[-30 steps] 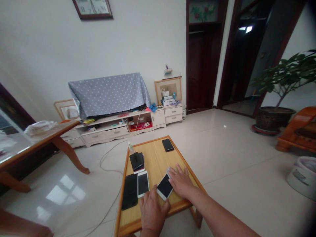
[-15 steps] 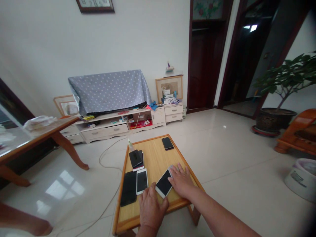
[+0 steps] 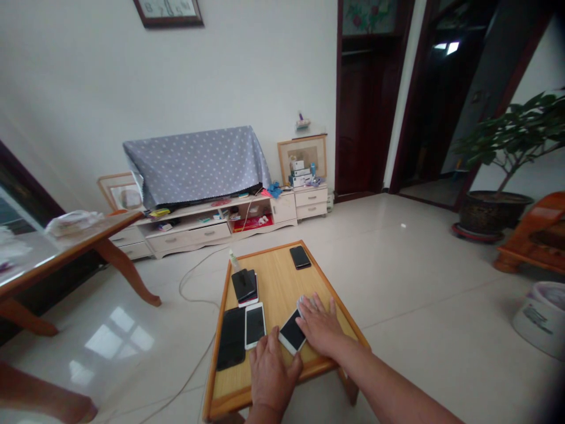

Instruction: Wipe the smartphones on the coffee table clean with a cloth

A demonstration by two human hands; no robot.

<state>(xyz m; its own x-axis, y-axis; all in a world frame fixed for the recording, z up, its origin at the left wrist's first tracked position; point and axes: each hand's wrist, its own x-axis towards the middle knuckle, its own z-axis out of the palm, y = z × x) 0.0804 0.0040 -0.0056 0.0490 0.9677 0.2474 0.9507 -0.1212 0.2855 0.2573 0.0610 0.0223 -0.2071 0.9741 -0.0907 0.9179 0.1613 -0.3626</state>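
Note:
A white-framed smartphone (image 3: 292,333) with a dark screen lies slantwise on the small wooden table (image 3: 282,277). My left hand (image 3: 272,372) grips its lower left side, thumb and forefinger at the edges. Across its upper right part lies my right hand (image 3: 321,327), fingers stretched, pressing a small whitish cloth (image 3: 302,301) that is mostly hidden under them. Left of it is another white smartphone (image 3: 255,325), beside a large black tablet (image 3: 231,339). Farther back sits a stack of phones (image 3: 244,285). A black phone (image 3: 300,257) rests alone near the far right corner.
A small clear bottle (image 3: 233,259) stands at the table's far left corner. A cable (image 3: 194,299) runs over the floor on the left. Beyond are a low white cabinet (image 3: 189,238), a larger wooden table (image 3: 110,229), a potted plant (image 3: 485,212) and a white bucket (image 3: 539,321).
My right hand has slid slightly left over the phone, and more of the whitish cloth shows at its fingertips. My left hand keeps its grip. The view has shifted slightly.

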